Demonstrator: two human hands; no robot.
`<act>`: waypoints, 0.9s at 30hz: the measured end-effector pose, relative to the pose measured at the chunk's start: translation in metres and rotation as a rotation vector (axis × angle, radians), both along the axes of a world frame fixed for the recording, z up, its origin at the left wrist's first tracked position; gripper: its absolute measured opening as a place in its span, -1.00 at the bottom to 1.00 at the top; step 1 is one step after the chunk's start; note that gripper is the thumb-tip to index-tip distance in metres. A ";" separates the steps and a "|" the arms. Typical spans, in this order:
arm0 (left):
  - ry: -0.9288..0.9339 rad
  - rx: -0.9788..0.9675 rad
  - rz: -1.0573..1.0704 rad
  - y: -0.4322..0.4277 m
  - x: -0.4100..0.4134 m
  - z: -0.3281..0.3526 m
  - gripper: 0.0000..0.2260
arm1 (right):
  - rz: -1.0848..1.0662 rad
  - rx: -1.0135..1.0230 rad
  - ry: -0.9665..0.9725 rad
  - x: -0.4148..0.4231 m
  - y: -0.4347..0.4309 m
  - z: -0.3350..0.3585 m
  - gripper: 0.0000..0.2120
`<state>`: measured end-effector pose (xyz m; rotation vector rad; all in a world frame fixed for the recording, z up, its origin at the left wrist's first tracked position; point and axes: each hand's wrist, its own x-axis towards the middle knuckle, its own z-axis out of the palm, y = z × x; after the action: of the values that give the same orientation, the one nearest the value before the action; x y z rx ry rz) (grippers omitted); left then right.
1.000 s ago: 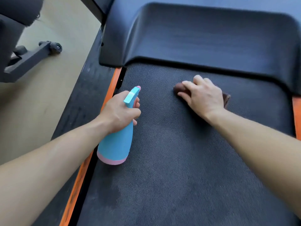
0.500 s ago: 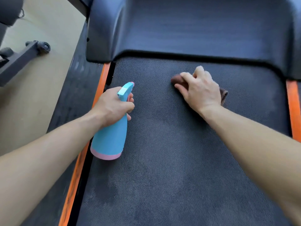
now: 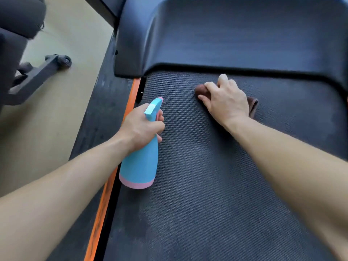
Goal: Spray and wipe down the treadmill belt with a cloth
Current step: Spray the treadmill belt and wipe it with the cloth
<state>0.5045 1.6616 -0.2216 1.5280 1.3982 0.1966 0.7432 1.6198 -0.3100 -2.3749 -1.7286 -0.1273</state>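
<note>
The dark textured treadmill belt fills the middle of the head view. My left hand grips the neck of a blue spray bottle with a pink base, held over the belt's left edge, nozzle pointing up the belt. My right hand presses flat on a dark brown cloth near the top of the belt, just below the motor cover. Most of the cloth is hidden under the hand; its ends show on both sides. Fainter dull patches mark the belt lower down.
The dark motor cover rises at the belt's far end. An orange strip and a black side rail run along the left. Left of that, on the beige floor, stands a black equipment leg with a wheel.
My right hand with the cloth has stayed near the top of the belt, shifting only slightly. My left hand keeps the bottle in the same spot. The head view has swayed a little.
</note>
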 end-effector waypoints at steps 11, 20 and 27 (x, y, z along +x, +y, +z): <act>-0.044 0.028 0.021 -0.008 -0.007 0.005 -0.77 | 0.594 0.058 -0.025 -0.033 -0.052 -0.005 -0.58; -0.076 0.045 -0.001 -0.012 -0.013 0.008 -0.80 | 0.394 0.084 -0.027 -0.054 -0.059 -0.006 -0.59; -0.083 0.057 -0.025 -0.017 -0.007 0.010 -0.62 | 0.183 0.064 0.018 -0.003 -0.038 -0.001 -0.58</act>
<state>0.4980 1.6442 -0.2115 1.5661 1.3173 0.2830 0.7404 1.5814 -0.3113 -2.1550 -1.8929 -0.1311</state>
